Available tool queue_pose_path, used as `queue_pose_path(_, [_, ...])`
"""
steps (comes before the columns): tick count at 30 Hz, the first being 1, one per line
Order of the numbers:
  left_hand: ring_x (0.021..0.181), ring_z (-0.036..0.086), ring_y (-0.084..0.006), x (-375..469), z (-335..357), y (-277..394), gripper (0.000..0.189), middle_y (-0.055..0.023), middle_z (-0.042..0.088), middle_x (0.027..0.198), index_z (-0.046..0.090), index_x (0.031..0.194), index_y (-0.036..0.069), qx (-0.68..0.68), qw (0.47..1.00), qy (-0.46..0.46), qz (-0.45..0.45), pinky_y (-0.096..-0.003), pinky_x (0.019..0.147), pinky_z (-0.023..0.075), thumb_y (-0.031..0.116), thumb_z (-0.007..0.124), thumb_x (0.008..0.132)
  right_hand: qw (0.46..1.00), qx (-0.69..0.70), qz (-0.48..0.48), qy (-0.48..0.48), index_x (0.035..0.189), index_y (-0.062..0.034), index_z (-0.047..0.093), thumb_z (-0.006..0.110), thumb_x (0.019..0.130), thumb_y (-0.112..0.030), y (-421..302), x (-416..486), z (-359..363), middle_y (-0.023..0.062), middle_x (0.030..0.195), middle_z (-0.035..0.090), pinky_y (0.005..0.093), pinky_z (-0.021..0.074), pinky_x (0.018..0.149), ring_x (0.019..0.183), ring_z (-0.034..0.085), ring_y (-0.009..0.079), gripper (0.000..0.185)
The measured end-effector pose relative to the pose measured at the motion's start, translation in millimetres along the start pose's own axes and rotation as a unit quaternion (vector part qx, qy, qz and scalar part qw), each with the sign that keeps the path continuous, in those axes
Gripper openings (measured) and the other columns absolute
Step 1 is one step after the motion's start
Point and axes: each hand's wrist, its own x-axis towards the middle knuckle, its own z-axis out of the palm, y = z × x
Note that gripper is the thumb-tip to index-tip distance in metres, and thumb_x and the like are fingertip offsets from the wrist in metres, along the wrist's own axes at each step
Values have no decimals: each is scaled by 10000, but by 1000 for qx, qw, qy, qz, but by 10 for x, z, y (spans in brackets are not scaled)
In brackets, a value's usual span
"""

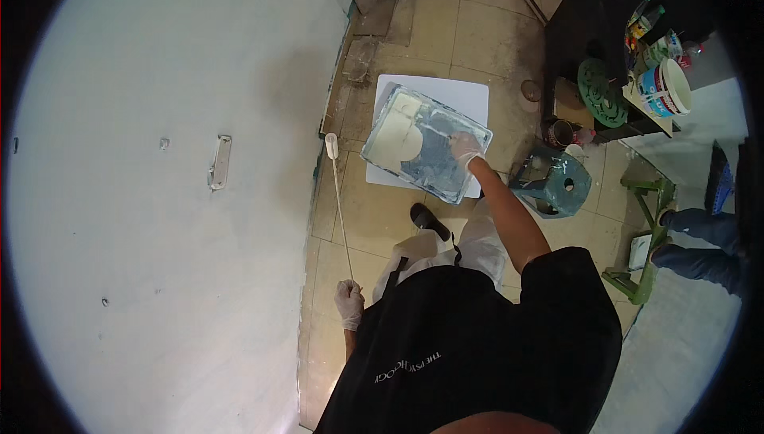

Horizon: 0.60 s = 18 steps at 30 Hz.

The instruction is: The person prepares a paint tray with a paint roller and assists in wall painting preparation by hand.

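My left hand (350,301), in a thin translucent glove, is closed around the lower end of a long thin pole (342,219). At the pole's far end is a small white paint roller (332,145), close to the wall. My right hand (465,148), also gloved, reaches over the right part of a paint tray (441,156). A thin whitish tool or handle seems to stick out from its fingers, too small to make out. Cream-coloured paint (391,135) lies in the left part of the tray. The tray sits turned at an angle on a white board (471,96) or lid.
A pale wall (179,243) with a recessed box (221,162) runs along the left. At right are a grey-green plastic stool (561,186), a dark cabinet with a paint bucket (664,89), and a green stool (644,255) by another person's legs (698,249). Brown pieces (376,4) lie on the floor ahead.
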Motion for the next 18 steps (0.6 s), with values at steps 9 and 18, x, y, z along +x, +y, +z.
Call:
queue_pose_path(9, [471, 438, -81, -39, -59, 1, 118, -19, 453, 674, 507, 717, 34, 14, 999, 17, -32, -254, 492, 451, -36, 522, 810, 995, 9, 87, 43, 949, -14, 646, 484, 859, -299, -168, 304, -363, 238, 951, 643, 483, 483, 832, 943, 611, 398, 339])
queue_pose_path(18, [465, 444, -85, -49, -97, -7, 106, -27, 458, 689, 511, 729, 30, 5, 999, 21, -23, -246, 470, 425, -36, 507, 812, 980, -91, -24, -176, 938, -52, 685, 518, 810, -243, 34, -15, -57, 199, 1005, 643, 432, 474, 880, 992, 602, 349, 284])
